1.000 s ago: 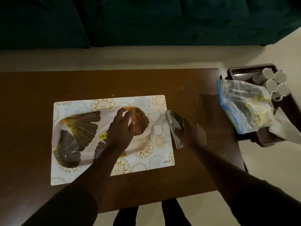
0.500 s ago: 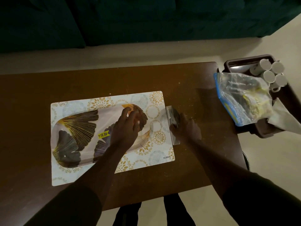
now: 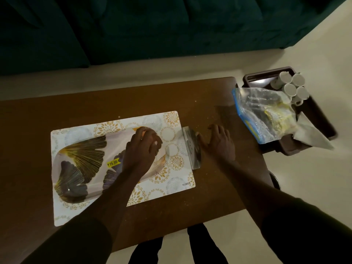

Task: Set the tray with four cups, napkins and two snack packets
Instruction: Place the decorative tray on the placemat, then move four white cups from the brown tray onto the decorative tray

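The oval tray (image 3: 82,159), printed with dark and gold leaves and a yellow price sticker, lies on a patterned placemat (image 3: 171,119). My left hand (image 3: 141,149) rests on the tray's right end with its fingers curled at the rim. A small shiny metal piece (image 3: 190,147) stands at the placemat's right edge. Just right of it, my right hand (image 3: 219,145) is flat over the table, fingers apart and holding nothing. Several white cups (image 3: 291,86), a clear zip bag (image 3: 262,111) with snack packets and a napkin (image 3: 310,134) sit in a brown bin (image 3: 255,75) off the table's right end.
The brown wooden table (image 3: 114,100) carries the placemat and some crumbs. A dark green sofa (image 3: 152,25) runs along the far side. Pale floor surrounds the bin, and my legs show below the table's near edge.
My right hand has let go of the shiny metal piece and moved right, opening. My left hand's fingers went from spread flat on the tray to curled at its right end.
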`<state>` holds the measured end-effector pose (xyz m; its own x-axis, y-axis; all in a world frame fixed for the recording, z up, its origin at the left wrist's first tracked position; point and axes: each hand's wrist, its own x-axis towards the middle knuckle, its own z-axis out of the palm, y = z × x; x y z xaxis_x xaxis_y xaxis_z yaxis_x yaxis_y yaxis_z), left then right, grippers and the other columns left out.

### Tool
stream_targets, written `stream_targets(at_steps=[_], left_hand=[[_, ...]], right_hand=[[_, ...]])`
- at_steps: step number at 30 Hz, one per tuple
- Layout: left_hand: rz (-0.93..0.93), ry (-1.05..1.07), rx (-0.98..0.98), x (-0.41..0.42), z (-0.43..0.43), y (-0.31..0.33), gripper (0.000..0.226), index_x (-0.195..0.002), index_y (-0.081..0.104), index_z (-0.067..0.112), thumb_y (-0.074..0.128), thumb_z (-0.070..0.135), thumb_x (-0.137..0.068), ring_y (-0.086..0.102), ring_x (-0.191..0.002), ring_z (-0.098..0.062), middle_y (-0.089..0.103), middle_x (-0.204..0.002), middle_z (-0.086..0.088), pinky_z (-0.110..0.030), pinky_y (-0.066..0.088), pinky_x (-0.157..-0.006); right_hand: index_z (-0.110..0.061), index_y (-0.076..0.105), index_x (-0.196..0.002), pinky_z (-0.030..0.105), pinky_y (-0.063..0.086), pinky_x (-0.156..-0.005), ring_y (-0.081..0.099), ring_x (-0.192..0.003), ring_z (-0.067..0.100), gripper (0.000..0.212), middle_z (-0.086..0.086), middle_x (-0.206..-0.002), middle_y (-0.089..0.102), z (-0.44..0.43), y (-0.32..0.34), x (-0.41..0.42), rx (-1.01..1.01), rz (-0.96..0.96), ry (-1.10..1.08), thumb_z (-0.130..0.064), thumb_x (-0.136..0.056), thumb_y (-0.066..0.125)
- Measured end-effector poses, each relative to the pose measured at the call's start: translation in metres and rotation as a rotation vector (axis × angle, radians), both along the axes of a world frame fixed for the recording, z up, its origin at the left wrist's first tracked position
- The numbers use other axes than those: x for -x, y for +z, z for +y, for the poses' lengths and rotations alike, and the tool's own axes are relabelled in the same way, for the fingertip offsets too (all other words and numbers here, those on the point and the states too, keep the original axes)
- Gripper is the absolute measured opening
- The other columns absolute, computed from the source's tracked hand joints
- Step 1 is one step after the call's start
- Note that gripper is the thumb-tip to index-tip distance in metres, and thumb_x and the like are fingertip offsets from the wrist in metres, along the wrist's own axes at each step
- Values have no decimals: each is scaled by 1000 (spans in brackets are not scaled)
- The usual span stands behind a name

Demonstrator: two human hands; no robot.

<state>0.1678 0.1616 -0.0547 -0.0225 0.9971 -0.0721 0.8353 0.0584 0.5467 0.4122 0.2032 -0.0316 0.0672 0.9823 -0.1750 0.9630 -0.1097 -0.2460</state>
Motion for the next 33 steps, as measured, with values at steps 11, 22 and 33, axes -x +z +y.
stream_targets(at_steps=[11, 22, 33], left_hand=[[-13, -27, 9, -96, 43, 25, 37, -132, 53, 15, 51, 25, -97, 48, -128, -31, 44, -146, -9, -47, 46, -97], [-83, -126, 4, -281, 128, 38, 40, -135, 50, 17, 53, 25, -96, 45, -130, -26, 42, -146, -7, -44, 45, -101], [-218, -164, 32, -442, 210, 36, 52, -138, 45, 14, 63, 21, -90, 51, -124, -28, 49, -140, -8, -42, 46, -96]], right_hand=[[-15, 48, -123, 38, 49, -82, 53, -111, 24, 38, 5, -123, 55, 33, 33, -91, -155, 99, -93, -31, -89, 56], [-16, 52, -117, 35, 49, -76, 57, -106, 23, 32, 2, -120, 57, 72, 48, -286, -262, 217, -283, -21, -87, 57], [-10, 50, -111, 39, 46, -78, 56, -103, 31, 32, 10, -114, 56, 147, 39, -412, -217, 284, -436, -22, -83, 60]])
